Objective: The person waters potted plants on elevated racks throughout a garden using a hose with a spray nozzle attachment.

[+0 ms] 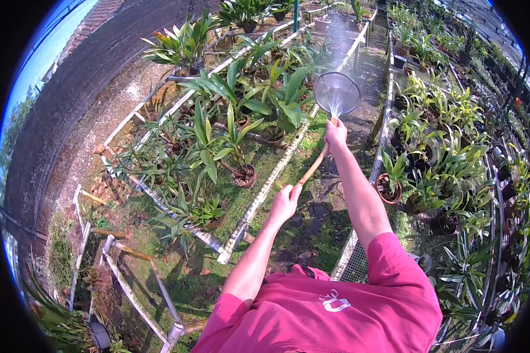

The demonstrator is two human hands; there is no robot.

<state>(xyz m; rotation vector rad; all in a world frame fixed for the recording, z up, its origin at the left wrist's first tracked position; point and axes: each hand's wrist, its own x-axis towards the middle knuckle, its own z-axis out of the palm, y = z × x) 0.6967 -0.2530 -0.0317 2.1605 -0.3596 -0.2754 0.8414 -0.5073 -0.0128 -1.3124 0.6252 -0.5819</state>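
My right hand (335, 134) is closed round the front end of an orange-brown hose (314, 169), near its tip. Water (336, 100) sprays from that end, away from me, and passes a round mesh screen (337, 83) just beyond the hand; how the screen is held up is unclear. Lower and to the left, my left hand (285, 203) grips the same hose. Beyond the screen a fine mist rises over the path. Potted leafy plants (244, 175) stand on the bench left of my hands.
A pale bench rail (265, 194) runs along the left side of the path. On the right, another mesh bench (352, 259) holds more potted plants (388, 188). A pipe frame (136, 294) stands at the lower left, with a dark wall (53, 117) beyond.
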